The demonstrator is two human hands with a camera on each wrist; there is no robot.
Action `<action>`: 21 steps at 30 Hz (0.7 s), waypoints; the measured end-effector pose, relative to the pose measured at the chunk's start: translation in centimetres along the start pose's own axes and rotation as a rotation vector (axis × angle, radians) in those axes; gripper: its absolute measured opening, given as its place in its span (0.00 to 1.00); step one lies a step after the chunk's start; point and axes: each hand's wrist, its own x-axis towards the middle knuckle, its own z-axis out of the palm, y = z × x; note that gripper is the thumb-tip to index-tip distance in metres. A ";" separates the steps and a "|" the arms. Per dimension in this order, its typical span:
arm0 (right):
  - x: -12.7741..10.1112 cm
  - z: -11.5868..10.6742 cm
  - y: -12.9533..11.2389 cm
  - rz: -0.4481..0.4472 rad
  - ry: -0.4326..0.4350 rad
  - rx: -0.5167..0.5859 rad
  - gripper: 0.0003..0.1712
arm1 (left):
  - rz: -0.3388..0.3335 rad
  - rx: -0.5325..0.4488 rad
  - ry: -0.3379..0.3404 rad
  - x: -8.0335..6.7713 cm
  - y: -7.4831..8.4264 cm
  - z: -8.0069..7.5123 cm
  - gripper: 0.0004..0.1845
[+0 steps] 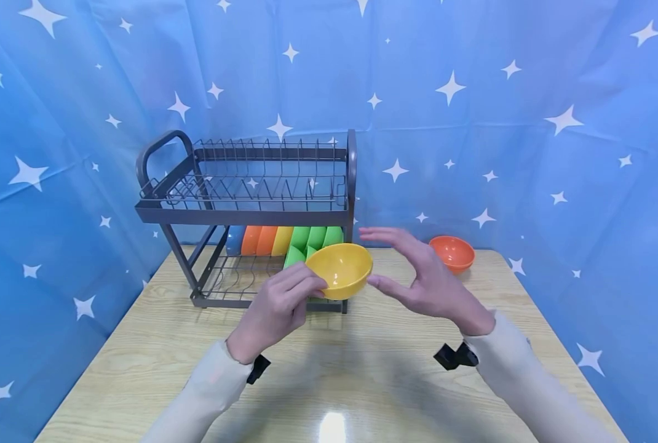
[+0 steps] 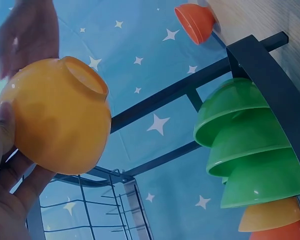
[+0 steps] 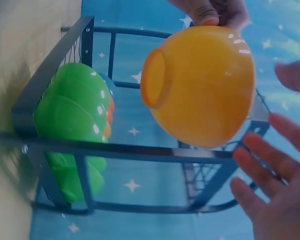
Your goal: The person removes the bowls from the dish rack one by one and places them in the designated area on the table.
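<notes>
Fingers of the left hand (image 1: 276, 307) are curled around the rim of a yellow bowl (image 1: 340, 269), which is held tilted in the air just in front of the dish rack (image 1: 251, 209). Beside the bowl, the right hand (image 1: 425, 280) is spread with straight, parted fingers and nothing held; contact with the bowl cannot be told. On the rack's lower tier, a row of bowls is stood on edge: blue, orange, yellow and green (image 1: 309, 242). An orange bowl (image 1: 452, 253) is set on the wooden table (image 1: 362, 381), well apart.
</notes>
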 end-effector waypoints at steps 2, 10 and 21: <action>-0.2 -0.3 -0.4 -0.073 -0.044 -0.016 0.39 | 0.017 0.006 0.000 0.2 0.0 0.0 0.11; -0.3 -0.6 -1.7 -0.330 -0.146 -0.036 0.33 | 0.059 0.010 -0.015 0.5 0.5 0.1 0.11; -1.2 -0.7 -1.6 -0.292 -0.192 -0.088 0.09 | 0.089 0.030 -0.033 0.9 1.0 -0.1 0.14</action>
